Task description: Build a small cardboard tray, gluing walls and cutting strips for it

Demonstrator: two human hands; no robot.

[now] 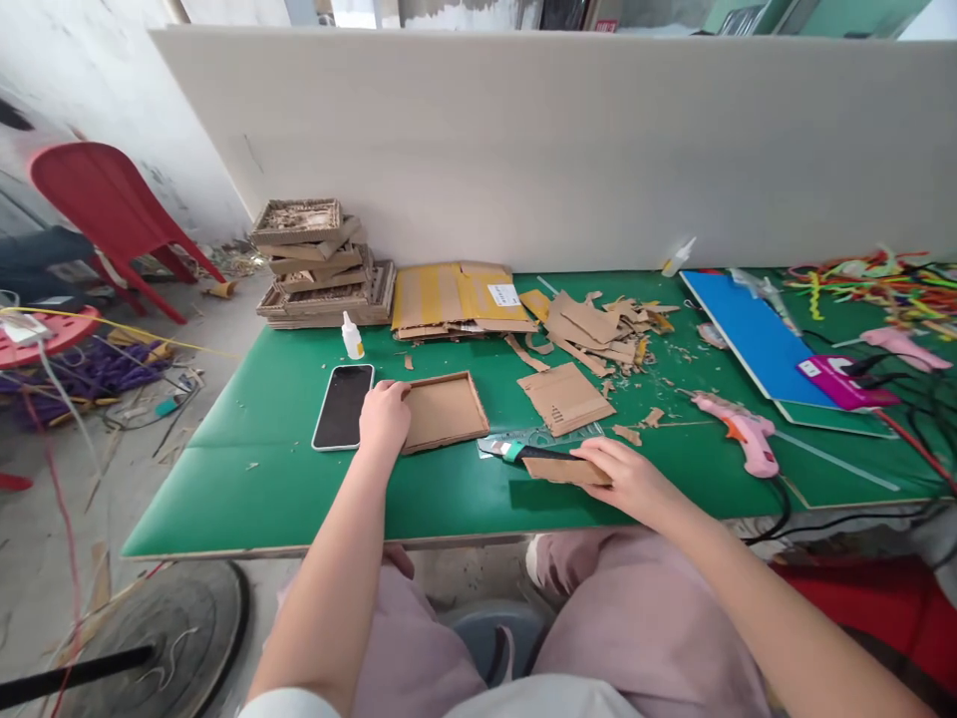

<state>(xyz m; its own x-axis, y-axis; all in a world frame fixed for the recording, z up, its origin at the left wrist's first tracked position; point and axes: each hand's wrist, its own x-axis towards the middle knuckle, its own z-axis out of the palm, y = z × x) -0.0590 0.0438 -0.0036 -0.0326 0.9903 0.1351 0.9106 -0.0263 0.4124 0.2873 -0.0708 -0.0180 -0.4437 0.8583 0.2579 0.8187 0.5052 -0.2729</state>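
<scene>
Your knees in pale pink trousers [635,638] sit closest, tucked under the near edge of the green table [284,489].

Your left hand [384,419] has its fingers curled and clamped over the left wall of a shallow rectangular brown cardboard tray [447,411]. The tray lies flat and mouth-up, with a thin raised rim on all four sides and a plain, bare floor. It is turned slightly askew to the table edge. Just outside your left knuckles lies a black-screened phone in a white case [343,406], and beyond it stands a small white glue bottle with an orange cap [352,337].

Your right hand [626,479] lies with its fingers stretched over a narrow brown cardboard strip [559,470], pressing it to the table. I cannot tell whether your thumb pinches it. A black utility knife with a teal end [515,452] lies touching the strip, just past your fingertips. Beyond it rests a flat slotted cardboard panel [566,397]. A pink hot-glue gun [742,434] lies to the right of your wrist.
</scene>
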